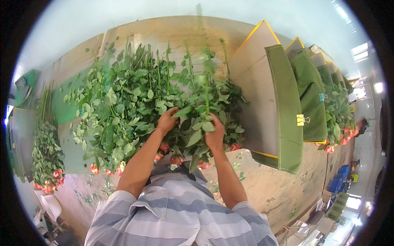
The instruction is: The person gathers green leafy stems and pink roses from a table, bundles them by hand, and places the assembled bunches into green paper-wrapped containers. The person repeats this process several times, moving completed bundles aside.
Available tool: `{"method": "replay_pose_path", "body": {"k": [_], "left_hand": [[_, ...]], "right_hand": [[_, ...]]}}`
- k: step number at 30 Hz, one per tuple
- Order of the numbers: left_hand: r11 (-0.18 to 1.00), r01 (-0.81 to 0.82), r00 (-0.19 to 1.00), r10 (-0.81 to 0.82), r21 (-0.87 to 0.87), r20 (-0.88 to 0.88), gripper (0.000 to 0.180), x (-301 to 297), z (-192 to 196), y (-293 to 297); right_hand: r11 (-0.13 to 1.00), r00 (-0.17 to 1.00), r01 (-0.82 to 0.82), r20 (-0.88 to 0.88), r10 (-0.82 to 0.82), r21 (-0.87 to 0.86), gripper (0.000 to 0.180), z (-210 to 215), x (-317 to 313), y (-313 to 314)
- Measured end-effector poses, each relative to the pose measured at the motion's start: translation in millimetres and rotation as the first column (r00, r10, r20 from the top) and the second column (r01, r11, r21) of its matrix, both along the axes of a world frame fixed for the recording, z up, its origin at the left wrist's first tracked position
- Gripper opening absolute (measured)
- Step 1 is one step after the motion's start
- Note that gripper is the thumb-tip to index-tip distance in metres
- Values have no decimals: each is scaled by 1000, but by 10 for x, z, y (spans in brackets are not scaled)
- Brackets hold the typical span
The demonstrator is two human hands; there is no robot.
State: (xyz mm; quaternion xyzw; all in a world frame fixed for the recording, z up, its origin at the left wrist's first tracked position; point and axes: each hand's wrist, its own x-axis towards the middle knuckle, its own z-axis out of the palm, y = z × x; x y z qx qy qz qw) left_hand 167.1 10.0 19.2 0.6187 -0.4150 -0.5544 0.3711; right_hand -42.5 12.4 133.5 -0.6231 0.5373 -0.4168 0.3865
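Observation:
My right hand (215, 133) is closed around the leafy stem of a rose (207, 92). The cut end of that stem points away from me and is blurred. My left hand (167, 121) is beside it with the fingers curled together, its fingertips by a broad green leaf (183, 111); what they pinch is hidden. Under and around both hands lie many long-stemmed roses (135, 88), stems toward the far side. Their pink-red blooms (177, 160) hang at the near table edge, close to my body.
A worktable (176, 26) carries the roses and some green netting (76, 98). At right stand grey partitions with green cloth flaps (283, 106) and a binder clip (303, 120). Another rose bundle (47, 147) lies at left. Fallen leaves dot the floor (271, 192); blue chairs (338, 180) stand farther right.

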Motion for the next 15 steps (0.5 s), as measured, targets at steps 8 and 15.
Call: {"method": "replay_pose_path", "body": {"k": [8,15], "left_hand": [[985,129,990,-135,-115,-45,45,-76,1464,270],[887,-460,839,450,44,-306,25,183,1496,671]], "right_hand": [[995,974,-85,207,93,-50,32,137,428,104],[922,938,-327,49,344,-209,20,89,702,203]]}}
